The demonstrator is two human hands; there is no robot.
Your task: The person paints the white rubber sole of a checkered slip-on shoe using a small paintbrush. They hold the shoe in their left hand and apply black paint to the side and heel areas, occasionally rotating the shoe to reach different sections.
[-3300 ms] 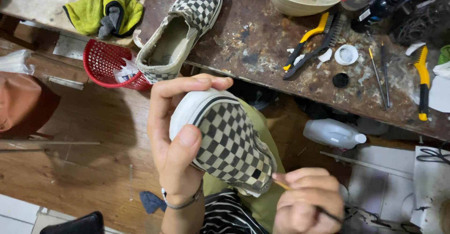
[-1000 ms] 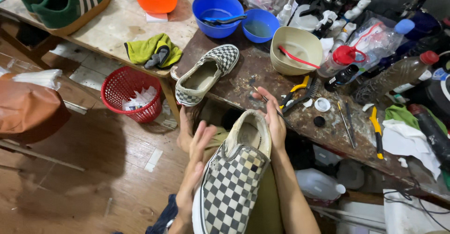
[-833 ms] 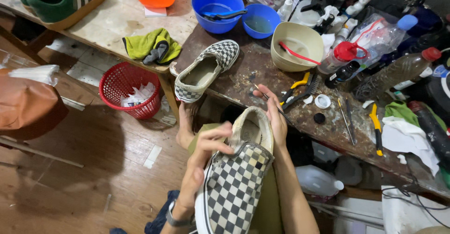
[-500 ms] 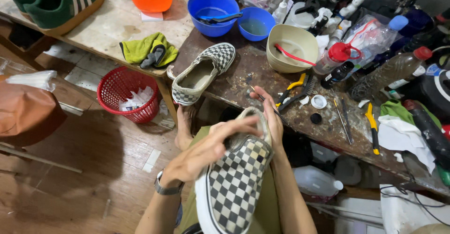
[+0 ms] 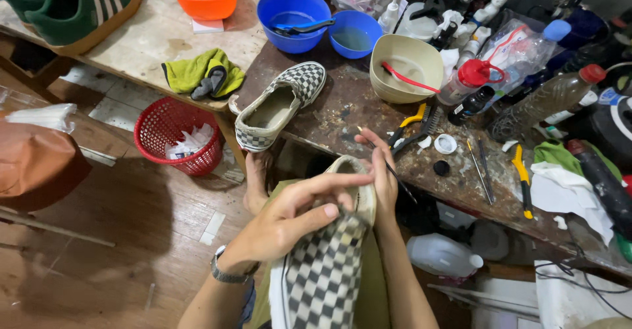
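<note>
At lower centre of the frame, my left hand [image 5: 289, 220] lay across the checkered shoe [image 5: 326, 273], fingers curled on its opening. My right hand [image 5: 382, 181] gripped the heel rim, pinching a thin brush [image 5: 388, 164]. Its mate [image 5: 280, 105] sat on the surface [image 5: 342, 121] above.

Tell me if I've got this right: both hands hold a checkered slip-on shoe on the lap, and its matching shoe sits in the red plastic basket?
Not quite. The head view shows the matching checkered slip-on shoe lying on the stained dark workbench, not in the red plastic basket. Both hands do hold the other checkered shoe.
</note>
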